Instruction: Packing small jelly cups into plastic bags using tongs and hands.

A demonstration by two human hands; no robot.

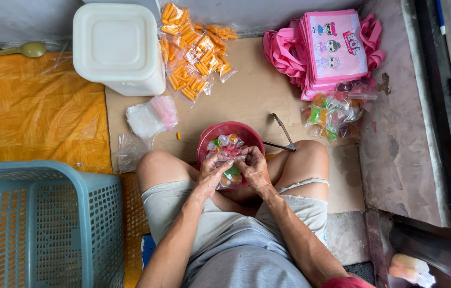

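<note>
Pinching a small candy bag [230, 172], fingers [224, 160] closed.

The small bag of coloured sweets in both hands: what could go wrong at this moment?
1. The left hand and right hand pinch the small clear bag above the red bowl; a loose grip could spill the sweets.
2. The metal tongs lie beside the right knee and could be knocked.

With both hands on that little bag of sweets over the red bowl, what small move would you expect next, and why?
Probably closing the bag's mouth. The left hand and right hand pinch a small clear bag of coloured sweets together over the red bowl, and filled bags already lie to the right.
</note>
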